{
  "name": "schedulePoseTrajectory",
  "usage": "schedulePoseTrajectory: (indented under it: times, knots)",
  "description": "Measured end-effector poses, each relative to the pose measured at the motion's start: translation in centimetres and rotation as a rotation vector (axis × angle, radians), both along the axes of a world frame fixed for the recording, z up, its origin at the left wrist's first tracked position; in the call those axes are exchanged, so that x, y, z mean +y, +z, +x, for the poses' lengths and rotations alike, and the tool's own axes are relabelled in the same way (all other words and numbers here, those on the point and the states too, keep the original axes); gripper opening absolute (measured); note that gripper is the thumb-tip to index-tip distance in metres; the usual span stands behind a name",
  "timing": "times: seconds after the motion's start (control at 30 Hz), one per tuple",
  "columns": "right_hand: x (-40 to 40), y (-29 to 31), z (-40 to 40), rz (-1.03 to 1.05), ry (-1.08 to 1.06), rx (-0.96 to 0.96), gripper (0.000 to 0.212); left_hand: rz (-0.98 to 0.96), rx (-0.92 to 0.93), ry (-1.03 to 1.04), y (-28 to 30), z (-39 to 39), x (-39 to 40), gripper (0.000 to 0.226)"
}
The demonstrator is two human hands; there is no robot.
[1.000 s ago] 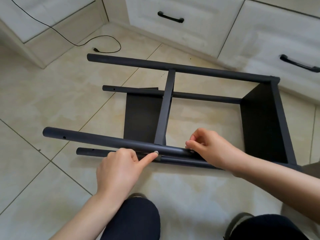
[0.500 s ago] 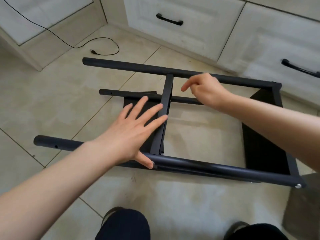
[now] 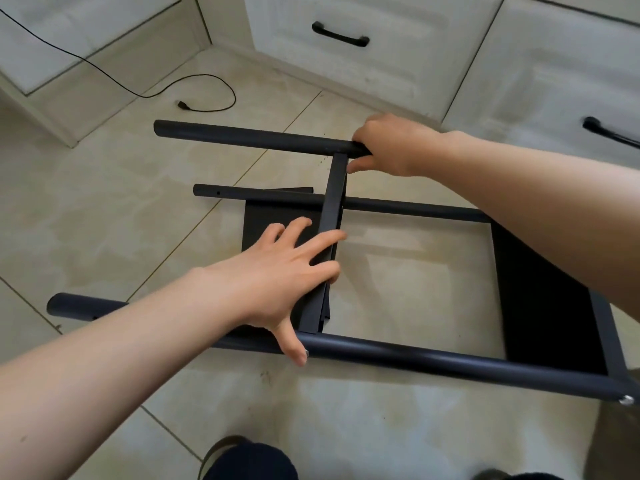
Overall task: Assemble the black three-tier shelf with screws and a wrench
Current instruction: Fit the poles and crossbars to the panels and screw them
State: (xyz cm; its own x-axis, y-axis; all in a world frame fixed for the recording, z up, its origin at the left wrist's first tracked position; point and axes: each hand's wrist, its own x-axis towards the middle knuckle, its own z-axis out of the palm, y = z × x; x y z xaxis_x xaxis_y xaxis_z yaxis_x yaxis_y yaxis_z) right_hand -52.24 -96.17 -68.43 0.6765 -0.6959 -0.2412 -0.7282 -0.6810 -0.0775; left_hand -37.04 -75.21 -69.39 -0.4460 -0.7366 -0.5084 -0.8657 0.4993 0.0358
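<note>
Nearest, at six o'clock, dark-trousered knees (image 3: 249, 460) over the tiled floor (image 3: 86, 209); just beyond, the near upper pole (image 3: 450, 360) of the black shelf frame (image 3: 550, 299), laid on its side and running from nine o'clock toward four, with a silver screw head (image 3: 625, 399) showing at its right end and another small screw (image 3: 306, 353) at the thumb tip.

At centre, the left hand (image 3: 277, 275), fingers spread and fairly straight, lying flat across the middle tier's edge bar (image 3: 330, 237), thumb stretched down to touch the near pole beside that screw; pressing rather than gripping, by the look of it.

Further out, toward one o'clock, the right hand (image 3: 391, 147), fingers curled over the far upper pole (image 3: 249, 136) where the bar meets it, thumb underneath touching the bar's top end; whether a screw sits between those fingers cannot be told.

Below and between, the lower far pole (image 3: 398, 206) with open screw holes near its left end; at three o'clock the fitted end tier (image 3: 540, 289), a black panel standing on edge.

Beyond all, at twelve, white cabinet drawers (image 3: 381, 46) with black handles; at eleven, a loose black cable (image 3: 194, 91) on the floor.

Step in hand, as judged: seating the middle tier between the poles, the far joint being lined up; third tier not yet on. Next move calls for keeping the bar square to both poles, matching hole to hole at the far end, then starting a screw by hand before any wrench work; no wrench in view.
</note>
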Motion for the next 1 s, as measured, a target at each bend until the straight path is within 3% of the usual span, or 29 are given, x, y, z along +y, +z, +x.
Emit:
schedulePoseTrajectory:
  times: [0.1,0.47,0.8,1.0]
  knots:
    - [-0.2,0.3,0.2,0.000,0.016,0.036,0.063,-0.030,0.084,-0.026,0.1,0.0,-0.1,0.091]
    - [0.5,-0.2,0.3,-0.183,0.003,0.043,0.075,-0.111,0.103,-0.016,-0.6,-0.3,1.0,0.094]
    - [1.5,-0.8,0.5,-0.189,-0.021,-0.011,0.046,-0.061,0.235,0.004,-0.9,-0.1,1.2,0.084]
    - [1.2,-1.1,0.4,-0.218,-0.057,-0.048,0.041,-0.101,0.220,-0.033,-0.8,-0.3,1.2,0.084]
